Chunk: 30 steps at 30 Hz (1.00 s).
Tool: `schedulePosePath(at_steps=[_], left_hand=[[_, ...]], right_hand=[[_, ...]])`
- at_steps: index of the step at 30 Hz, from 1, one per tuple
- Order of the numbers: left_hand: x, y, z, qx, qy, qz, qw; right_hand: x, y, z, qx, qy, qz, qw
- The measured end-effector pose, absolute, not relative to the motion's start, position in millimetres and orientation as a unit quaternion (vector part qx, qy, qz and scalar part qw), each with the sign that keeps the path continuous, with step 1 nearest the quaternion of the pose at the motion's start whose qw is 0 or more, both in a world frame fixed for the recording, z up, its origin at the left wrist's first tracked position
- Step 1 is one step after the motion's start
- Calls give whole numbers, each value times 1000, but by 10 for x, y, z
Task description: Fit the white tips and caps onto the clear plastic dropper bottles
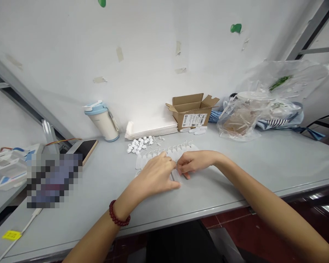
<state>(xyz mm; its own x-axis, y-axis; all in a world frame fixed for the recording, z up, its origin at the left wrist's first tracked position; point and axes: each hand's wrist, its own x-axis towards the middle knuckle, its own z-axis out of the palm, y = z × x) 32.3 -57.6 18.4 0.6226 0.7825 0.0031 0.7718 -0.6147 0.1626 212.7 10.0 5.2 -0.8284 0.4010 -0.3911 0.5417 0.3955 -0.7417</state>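
My left hand (157, 173) lies palm down over the table, its thumb spread apart from the bent fingers. Just under its fingertips is a pale flat piece (175, 176), partly covered. My right hand (193, 162) meets it from the right with fingers curled and pinched together; what they grip is hidden. Behind both hands runs a row of pale translucent tags (142, 160) with small curled loops at their tops, partly covered by my left hand. A heap of small white caps (137, 145) sits beyond the row, to the left.
At the back stand a blue-lidded tumbler (102, 122), a white stack of flat packets (153, 130) and an open cardboard box (193, 113), with white pieces (199, 130) before it. A plastic bag (241, 117) is right; a phone (89, 148) and cable (24, 228) are left.
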Motion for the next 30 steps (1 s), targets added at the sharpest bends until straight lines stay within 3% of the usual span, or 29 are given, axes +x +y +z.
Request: schedulePosePath(at_steps=[13,18,22,26,30], left_hand=[[264,-568,227,884,448,64,113],[254,-485,236,849,488,156,131],[175,-295,144,805,540,233,75],[14,-59,-24,784,569,246,8],[-108,131,-184,787,564,250,0]], right_hand=[[2122,58,77,282,827,-482,70],[2121,74,59,276,833,-474,72],[2155,89,87,280,824,-488,64],[2273,116,215,314,820,-478,-16],[2387,252,245,404,789,-421,-195]])
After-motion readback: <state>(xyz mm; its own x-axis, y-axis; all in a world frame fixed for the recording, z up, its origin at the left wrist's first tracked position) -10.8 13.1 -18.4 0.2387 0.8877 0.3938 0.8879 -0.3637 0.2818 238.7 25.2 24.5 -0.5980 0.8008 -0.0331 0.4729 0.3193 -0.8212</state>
